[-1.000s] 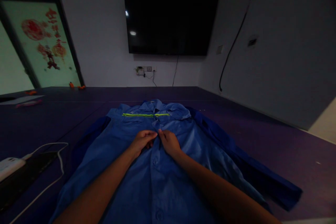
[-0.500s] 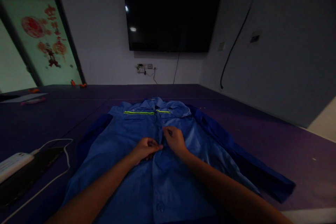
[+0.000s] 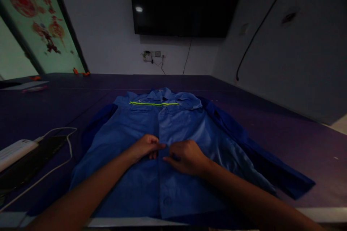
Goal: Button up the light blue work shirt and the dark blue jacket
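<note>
A blue work jacket (image 3: 124, 130) lies front side up, with darker blue sleeves and a yellow-green stripe across the chest. My left hand (image 3: 146, 147) is closed at the edge of its front placket, thumb on top and fingers curled. Just to the right, my right hand (image 3: 188, 157) rests low over the cloth, its thumb and bent forefinger apart at the tips. A round button (image 3: 167, 201) shows on the placket near the hem. The cloth under both palms is hidden.
On the left lie a white power strip (image 3: 17, 151), a dark flat object (image 3: 35, 162) and a looping white cable (image 3: 71, 148). The purple tabletop (image 3: 284, 133) has a pale front edge (image 3: 130, 221). A television (image 3: 184, 3) hangs on the far wall.
My right hand has come down the placket toward me and away from its edge. The placket now lies flatter. My left hand stays near the same spot. The view has tilted down.
</note>
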Motion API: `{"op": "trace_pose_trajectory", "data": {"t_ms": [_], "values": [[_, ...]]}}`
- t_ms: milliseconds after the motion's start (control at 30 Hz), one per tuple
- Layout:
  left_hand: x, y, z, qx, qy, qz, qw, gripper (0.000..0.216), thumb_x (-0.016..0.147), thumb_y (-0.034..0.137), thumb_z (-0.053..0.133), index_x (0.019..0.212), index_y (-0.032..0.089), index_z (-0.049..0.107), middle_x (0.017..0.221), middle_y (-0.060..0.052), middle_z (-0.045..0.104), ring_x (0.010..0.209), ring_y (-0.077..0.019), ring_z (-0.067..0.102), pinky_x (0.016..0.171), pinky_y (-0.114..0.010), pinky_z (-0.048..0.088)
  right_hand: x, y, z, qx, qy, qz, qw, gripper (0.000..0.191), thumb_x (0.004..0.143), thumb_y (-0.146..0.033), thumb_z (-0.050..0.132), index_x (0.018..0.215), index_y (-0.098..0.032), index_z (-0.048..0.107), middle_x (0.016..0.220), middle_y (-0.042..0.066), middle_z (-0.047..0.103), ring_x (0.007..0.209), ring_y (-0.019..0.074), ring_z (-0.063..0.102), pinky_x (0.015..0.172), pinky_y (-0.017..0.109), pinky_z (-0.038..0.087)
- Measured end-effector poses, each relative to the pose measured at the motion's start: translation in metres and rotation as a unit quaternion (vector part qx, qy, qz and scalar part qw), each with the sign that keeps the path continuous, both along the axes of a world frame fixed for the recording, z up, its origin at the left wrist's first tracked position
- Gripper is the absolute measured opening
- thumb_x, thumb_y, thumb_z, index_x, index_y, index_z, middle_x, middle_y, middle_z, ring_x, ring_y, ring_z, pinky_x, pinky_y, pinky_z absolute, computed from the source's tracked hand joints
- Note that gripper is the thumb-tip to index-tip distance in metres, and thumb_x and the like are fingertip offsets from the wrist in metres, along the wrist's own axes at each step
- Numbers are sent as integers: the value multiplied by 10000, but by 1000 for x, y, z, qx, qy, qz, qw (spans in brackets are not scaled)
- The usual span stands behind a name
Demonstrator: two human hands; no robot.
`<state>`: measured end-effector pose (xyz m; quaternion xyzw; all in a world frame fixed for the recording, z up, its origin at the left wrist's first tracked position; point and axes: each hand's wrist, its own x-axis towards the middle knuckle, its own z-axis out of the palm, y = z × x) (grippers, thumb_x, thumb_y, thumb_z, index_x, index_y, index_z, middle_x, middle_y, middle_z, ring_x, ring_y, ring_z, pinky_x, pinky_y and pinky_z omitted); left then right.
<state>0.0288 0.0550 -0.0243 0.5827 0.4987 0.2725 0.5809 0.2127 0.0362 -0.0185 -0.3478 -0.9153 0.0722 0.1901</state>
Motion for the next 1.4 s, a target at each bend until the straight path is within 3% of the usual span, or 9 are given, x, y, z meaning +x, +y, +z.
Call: {"op": "trace_pose_trajectory", "data": {"t_ms": [200, 467, 633, 800, 933, 1167, 1400], "values": [[-2, -5, 2, -11, 39, -19, 999, 387, 556, 486, 671, 490, 147, 496, 351, 49, 450, 304, -43, 328, 356, -188, 200, 6, 1, -3, -46, 2, 32, 998, 251, 767, -418, 543, 914, -238, 637, 796, 25, 659, 685, 145, 574, 600, 219, 340], [0, -9, 1, -23, 27, 21, 999, 409, 616, 523, 606, 499, 152, 480, 347, 56, 403, 290, -38, 283, 349, -196, 127, 6, 4, -10, -28, 16, 16, 999, 205, 765, -380, 572, 905, -242, 632, 731, -2, 651, 661, 134, 580, 580, 218, 345], [-2, -10, 8, -46, 17, -6, 999, 412, 575, 511, 649, 506, 142, 478, 361, 60, 412, 286, -21, 249, 336, -189, 108, 4, 5, -9, -3, 8, -16, 1000, 192, 764, -362, 587, 890, -220, 615, 730, -6, 651, 643, 115, 579, 562, 208, 344], [-6, -9, 11, -63, 26, -36, 997, 377, 544, 444, 694, 514, 131, 487, 378, 60, 435, 286, -13, 251, 328, -177, 110, 4, 6, -11, 26, 12, 11, 1000, 188, 762, -344, 599, 894, -210, 603, 717, -16, 646, 629, 103, 579, 542, 203, 340], [-5, -9, 10, -70, 27, -25, 997, 369, 556, 431, 684, 499, 138, 468, 343, 70, 400, 275, -15, 243, 323, -176, 106, 3, 6, -13, 34, 15, 22, 999, 202, 757, -341, 607, 912, -210, 605, 725, -16, 648, 650, 104, 587, 551, 202, 352], [-2, -10, 12, -75, 0, 0, 997, 371, 551, 432, 683, 522, 141, 456, 403, 50, 473, 287, -14, 283, 323, -168, 124, 1, 6, -15, 34, 35, 4, 999, 178, 753, -332, 612, 879, -207, 623, 699, -11, 648, 612, 100, 580, 533, 197, 348], [-3, -8, 11, -71, -16, -12, 997, 359, 576, 434, 663, 517, 145, 458, 365, 65, 424, 285, -22, 286, 323, -170, 123, 2, 5, -17, 51, 45, 16, 998, 166, 791, -306, 563, 910, -210, 627, 708, -8, 655, 611, 95, 578, 546, 193, 351]]}}
